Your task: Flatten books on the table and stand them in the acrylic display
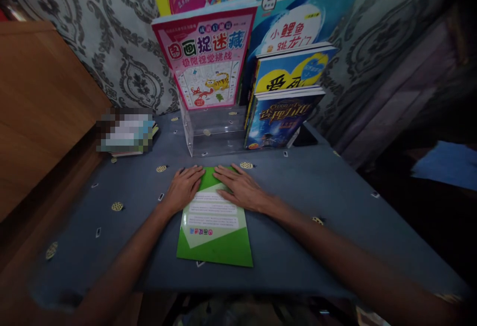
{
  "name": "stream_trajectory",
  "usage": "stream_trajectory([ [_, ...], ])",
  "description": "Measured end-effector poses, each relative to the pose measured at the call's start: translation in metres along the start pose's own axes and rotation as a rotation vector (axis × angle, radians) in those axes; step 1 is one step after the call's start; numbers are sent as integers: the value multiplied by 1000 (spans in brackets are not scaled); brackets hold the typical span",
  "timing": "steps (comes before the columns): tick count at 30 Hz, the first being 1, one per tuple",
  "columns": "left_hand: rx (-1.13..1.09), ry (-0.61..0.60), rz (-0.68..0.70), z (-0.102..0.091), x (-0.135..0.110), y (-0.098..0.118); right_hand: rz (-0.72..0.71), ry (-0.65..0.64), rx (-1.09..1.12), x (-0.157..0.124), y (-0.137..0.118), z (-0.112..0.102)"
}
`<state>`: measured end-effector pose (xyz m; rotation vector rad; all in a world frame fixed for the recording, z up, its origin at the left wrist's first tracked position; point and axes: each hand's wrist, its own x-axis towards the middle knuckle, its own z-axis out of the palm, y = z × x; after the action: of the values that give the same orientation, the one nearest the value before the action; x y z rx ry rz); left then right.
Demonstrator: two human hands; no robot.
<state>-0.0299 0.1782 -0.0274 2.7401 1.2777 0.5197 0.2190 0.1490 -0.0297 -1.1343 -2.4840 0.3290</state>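
A thin green book [214, 236] lies flat on the blue-grey tablecloth [305, 202], back cover up, with white text panels. My left hand [184, 187] rests on its far left corner, fingers stretched flat. My right hand [240, 187] lies flat over its far right corner, fingers spread. Neither hand grips anything. Just beyond the hands stands a clear acrylic rack [212, 134].
The rack holds a pink picture book [206, 60] and several blue books [286, 87] upright against the patterned wall. A small stack of books [128, 132] lies at the left. A wooden cabinet [33, 107] borders the table's left side. Small round stickers dot the cloth.
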Motion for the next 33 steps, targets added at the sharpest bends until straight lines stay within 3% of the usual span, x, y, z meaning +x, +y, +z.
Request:
stream_trajectory([
  [17,-9,-1,2,1,-1,0,122,90,11,-29,15,-8],
  [33,-119,88,28,9,-1,-6,142,199,40,-28,10,-7],
])
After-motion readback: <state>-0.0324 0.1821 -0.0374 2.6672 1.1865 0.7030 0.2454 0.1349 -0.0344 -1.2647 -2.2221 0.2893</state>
